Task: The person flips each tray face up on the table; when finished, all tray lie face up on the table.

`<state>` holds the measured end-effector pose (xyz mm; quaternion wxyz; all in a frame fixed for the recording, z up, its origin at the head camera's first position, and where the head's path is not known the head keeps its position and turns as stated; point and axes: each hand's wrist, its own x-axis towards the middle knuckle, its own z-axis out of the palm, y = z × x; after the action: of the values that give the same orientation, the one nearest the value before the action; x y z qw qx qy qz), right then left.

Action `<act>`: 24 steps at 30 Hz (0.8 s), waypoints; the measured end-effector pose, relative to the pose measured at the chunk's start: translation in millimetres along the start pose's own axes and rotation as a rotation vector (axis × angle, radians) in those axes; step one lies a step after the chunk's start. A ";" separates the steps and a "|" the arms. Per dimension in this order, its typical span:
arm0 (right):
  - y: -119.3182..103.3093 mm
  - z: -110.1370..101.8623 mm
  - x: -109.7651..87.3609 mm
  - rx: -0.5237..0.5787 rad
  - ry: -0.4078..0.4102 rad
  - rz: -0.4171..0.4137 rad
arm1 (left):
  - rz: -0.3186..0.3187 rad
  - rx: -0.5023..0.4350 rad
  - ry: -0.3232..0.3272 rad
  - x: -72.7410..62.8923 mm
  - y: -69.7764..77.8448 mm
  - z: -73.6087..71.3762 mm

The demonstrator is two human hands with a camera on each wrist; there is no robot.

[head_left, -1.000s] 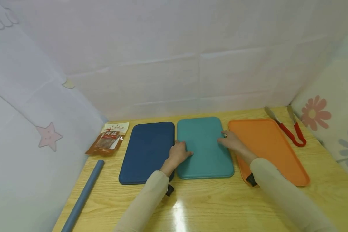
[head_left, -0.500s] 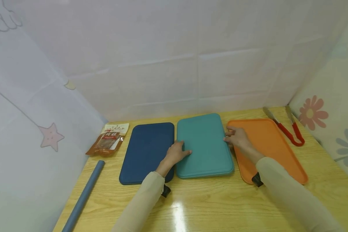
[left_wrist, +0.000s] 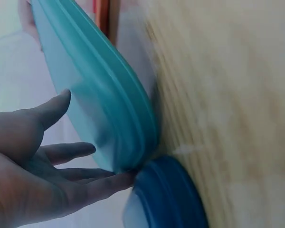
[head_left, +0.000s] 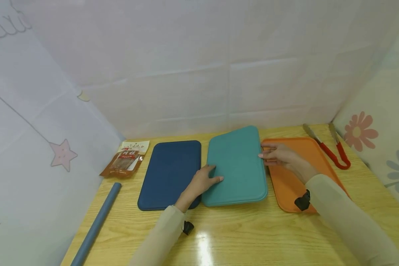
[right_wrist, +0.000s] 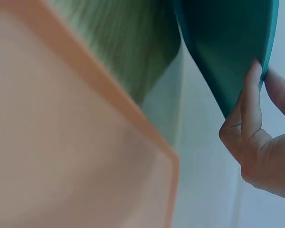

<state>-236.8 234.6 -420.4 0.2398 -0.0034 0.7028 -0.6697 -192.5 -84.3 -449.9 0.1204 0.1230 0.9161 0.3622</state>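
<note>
A teal tray (head_left: 236,166) lies between a dark blue tray (head_left: 170,173) and an orange tray (head_left: 290,173) on the wooden table (head_left: 252,236). The teal tray's right edge is raised and tilted. My right hand (head_left: 279,155) pinches that right edge, thumb on one face and fingers on the other (right_wrist: 249,102). My left hand (head_left: 204,181) rests flat on the teal tray's left side with straight fingers (left_wrist: 69,152), next to the blue tray's rim (left_wrist: 168,197). The underside of the teal tray (right_wrist: 228,42) shows in the right wrist view.
Red-handled tongs (head_left: 329,149) lie at the back right. A brown snack packet (head_left: 124,159) sits at the back left, and a grey-blue roll (head_left: 96,225) lies along the left edge. White sheet walls enclose the table on three sides.
My right hand moved from the teal tray's top to its right edge, gripped it and lifted that side. The tray now tilts, its far end swung right. The left hand stayed.
</note>
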 end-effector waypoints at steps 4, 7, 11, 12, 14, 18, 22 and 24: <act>-10.0 3.6 -4.2 0.019 0.011 -0.008 | 0.005 0.003 -0.040 -24.4 6.0 1.5; -17.8 6.8 -7.8 0.036 0.011 -0.021 | 0.006 0.008 -0.092 -41.0 11.2 5.4; -27.4 11.2 -12.8 0.046 0.017 -0.050 | 0.014 0.010 -0.109 -52.9 18.9 11.5; -29.5 12.4 -14.2 0.048 0.018 -0.056 | 0.015 0.014 -0.105 -54.1 20.6 12.7; -33.0 14.0 -16.4 0.053 0.021 -0.062 | 0.016 0.014 -0.102 -55.7 23.3 14.9; -37.4 16.0 -20.2 0.070 0.016 -0.056 | 0.018 0.026 -0.111 -57.9 26.6 18.3; -38.8 16.8 -21.9 0.098 0.020 -0.049 | 0.029 0.042 -0.108 -61.6 28.8 22.8; -38.7 17.0 -22.0 0.108 0.024 -0.046 | 0.031 0.051 -0.102 -63.6 30.5 24.9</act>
<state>-223.8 221.8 -376.3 0.2156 0.0014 0.6682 -0.7121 -120.7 -66.9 -438.1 0.1584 0.1583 0.9156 0.3338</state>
